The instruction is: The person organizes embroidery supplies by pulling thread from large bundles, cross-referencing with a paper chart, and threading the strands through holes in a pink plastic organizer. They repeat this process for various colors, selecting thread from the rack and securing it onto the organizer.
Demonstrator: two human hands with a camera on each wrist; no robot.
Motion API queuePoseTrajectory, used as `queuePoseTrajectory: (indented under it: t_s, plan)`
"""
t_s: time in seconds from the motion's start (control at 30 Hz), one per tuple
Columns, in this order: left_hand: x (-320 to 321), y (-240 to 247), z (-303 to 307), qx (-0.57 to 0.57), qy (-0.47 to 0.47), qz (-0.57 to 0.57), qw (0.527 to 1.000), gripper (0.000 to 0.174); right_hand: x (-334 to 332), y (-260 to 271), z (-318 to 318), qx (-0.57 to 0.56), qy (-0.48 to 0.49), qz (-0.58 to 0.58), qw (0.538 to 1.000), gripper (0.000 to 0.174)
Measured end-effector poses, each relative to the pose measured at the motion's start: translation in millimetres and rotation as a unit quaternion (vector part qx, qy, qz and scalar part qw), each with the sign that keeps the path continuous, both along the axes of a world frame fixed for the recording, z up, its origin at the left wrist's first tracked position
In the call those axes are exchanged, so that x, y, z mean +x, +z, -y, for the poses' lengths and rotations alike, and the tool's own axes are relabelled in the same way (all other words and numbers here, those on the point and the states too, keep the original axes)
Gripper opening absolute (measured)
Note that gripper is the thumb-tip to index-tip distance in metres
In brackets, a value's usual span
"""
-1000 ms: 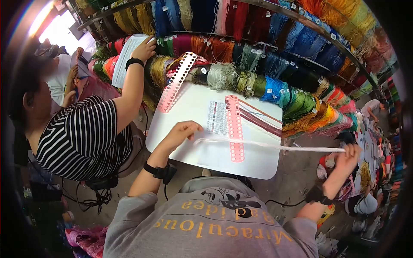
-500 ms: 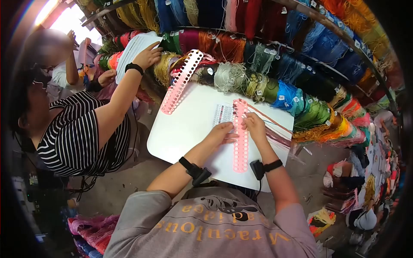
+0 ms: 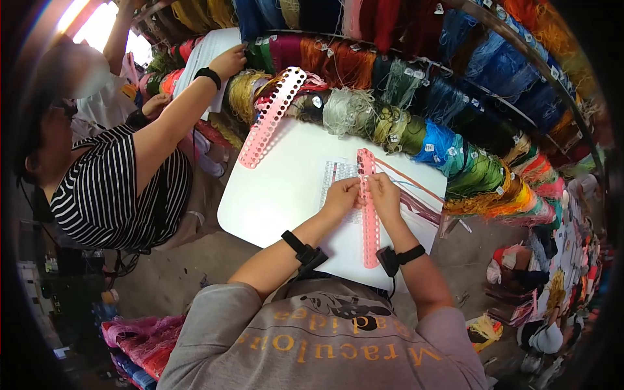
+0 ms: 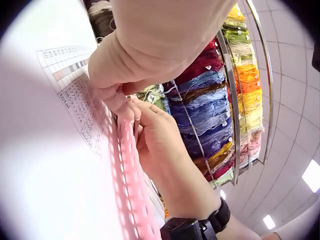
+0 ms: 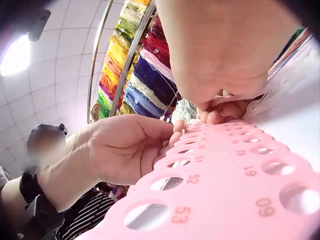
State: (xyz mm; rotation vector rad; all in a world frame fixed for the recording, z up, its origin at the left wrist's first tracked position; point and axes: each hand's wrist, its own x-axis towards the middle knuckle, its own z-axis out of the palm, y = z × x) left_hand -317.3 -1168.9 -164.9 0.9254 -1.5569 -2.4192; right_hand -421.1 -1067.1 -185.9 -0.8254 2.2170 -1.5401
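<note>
A long pink thread card (image 3: 370, 237) with rows of holes, numbered along both edges, stands tilted above the white tabletop (image 3: 266, 201). My left hand (image 3: 339, 200) pinches its left edge near the upper part. Opposite, my right hand (image 3: 385, 195) has its fingers curled at the card's holes, gripping white thread (image 5: 259, 104) whose loose strands trail out beside the card in the right wrist view. Both hands' fingertips nearly meet, hiding the hole between them. Maroon and brown strands (image 3: 419, 207) hang from the card's upper right side. Beneath lies a sheet with a printed chart (image 3: 333, 174).
A second pink card (image 3: 270, 123) lies at the table's back left, against the yarn. Racks of coloured thread skeins (image 3: 351, 114) line the back. To the left, a person in a striped top (image 3: 123, 188) reaches across with a paper sheet (image 3: 205, 62).
My right hand has come in from far right, where it stretched the white thread out, to the card. My left hand has moved right and now pinches the card, which has tilted up.
</note>
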Motion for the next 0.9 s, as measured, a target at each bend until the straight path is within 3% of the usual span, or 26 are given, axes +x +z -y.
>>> queuePoseTrajectory:
  t_s: [0.1,0.23,0.43,0.53,0.6,0.67,0.9]
  plan:
    - [-5,2,0,-0.008,-0.004,0.003,1.000,0.028,-3,3,-3,0.076,0.008,-0.071,0.995,0.012]
    - [-9,3,1,-0.027,0.011,0.008,1.000,0.024,-5,9,-5,0.051,0.036,-0.099,0.993,0.012]
    - [-13,-5,5,-0.073,-0.005,0.004,0.997,0.019,-16,10,-2,0.044,0.069,-0.039,0.996,0.018]
    - [-14,-7,8,-0.105,-0.001,0.019,0.994,0.018,-15,17,-2,0.103,0.107,0.021,0.989,0.023]
    - [-13,-5,10,-0.130,-0.001,0.024,0.991,0.018,-9,16,0,0.096,0.067,-0.048,0.992,0.027]
    - [-11,-4,14,-0.170,-0.004,0.080,0.982,0.016,-7,11,0,0.111,0.074,-0.056,0.990,0.028]
    - [-6,0,21,-0.208,-0.009,0.072,0.975,0.017,0,17,2,0.157,0.075,-0.102,0.979,0.028]
